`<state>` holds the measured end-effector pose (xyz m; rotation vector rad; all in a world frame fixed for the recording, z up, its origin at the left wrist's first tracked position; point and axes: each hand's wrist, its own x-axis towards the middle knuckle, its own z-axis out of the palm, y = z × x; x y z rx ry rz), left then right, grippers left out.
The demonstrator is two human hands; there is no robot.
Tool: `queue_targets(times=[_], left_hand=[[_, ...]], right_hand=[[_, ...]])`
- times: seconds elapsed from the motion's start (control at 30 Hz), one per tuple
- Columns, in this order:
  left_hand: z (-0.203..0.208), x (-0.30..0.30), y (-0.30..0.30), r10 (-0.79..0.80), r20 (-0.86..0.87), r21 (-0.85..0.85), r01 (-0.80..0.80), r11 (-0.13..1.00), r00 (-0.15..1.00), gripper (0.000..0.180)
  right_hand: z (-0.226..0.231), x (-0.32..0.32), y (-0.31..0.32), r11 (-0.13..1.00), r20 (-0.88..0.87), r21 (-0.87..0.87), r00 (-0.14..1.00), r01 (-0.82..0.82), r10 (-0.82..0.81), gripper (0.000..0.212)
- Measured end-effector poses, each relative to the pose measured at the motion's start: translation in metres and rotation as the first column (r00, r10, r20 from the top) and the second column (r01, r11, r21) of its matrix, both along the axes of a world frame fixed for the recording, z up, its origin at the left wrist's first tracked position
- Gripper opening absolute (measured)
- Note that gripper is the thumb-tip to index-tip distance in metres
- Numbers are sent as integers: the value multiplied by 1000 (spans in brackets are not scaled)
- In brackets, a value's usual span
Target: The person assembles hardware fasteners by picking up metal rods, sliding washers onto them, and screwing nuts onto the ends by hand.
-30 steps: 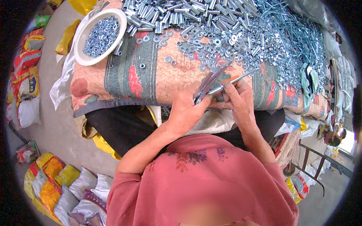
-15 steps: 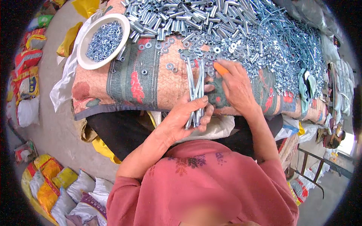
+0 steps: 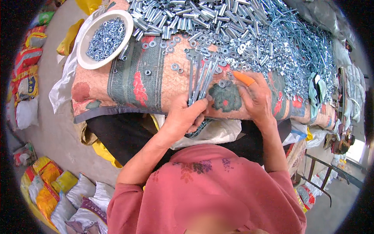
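Observation:
My left hand (image 3: 185, 115) is closed around a bundle of long thin bolts (image 3: 202, 78), which fan out upward over the cloth's near edge. My right hand (image 3: 257, 97) is to the right of the bundle, its thumb and index finger apart. An orange finger cover (image 3: 244, 78) sits on that index finger, and its tip is beside a few loose washers (image 3: 224, 83). I cannot tell whether the tip touches one. More flat washers (image 3: 202, 50) lie scattered just beyond both hands.
Short metal tubes (image 3: 187, 23) are heaped at the far side of the patterned cloth (image 3: 134, 84). Small washers and nuts (image 3: 288, 58) and long bolts (image 3: 311, 35) pile up to the right. A white bowl (image 3: 83, 60) of small rings stands far left. Filled sacks (image 3: 80, 193) lie on the floor.
My right hand has moved right, away from the bolts, and its orange-covered finger now points at washers. My left hand has shifted slightly left, and the bolts have tilted and spread.

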<state>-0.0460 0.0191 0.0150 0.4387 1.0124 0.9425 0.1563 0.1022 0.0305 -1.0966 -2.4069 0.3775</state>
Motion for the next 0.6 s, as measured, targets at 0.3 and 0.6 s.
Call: queue_targets(times=[0.3, 0.6], left_hand=[[5, -2, 6, 92, -84, 29, -90, 996, 992, 11], [-3, -3, 3, 82, 42, 37, -83, 996, 996, 9]], right_hand=[[-19, -19, 2, 998, 89, 43, 995, 43, -47, 21], [-8, -10, 9, 998, 143, -68, 990, -10, 19, 22]])
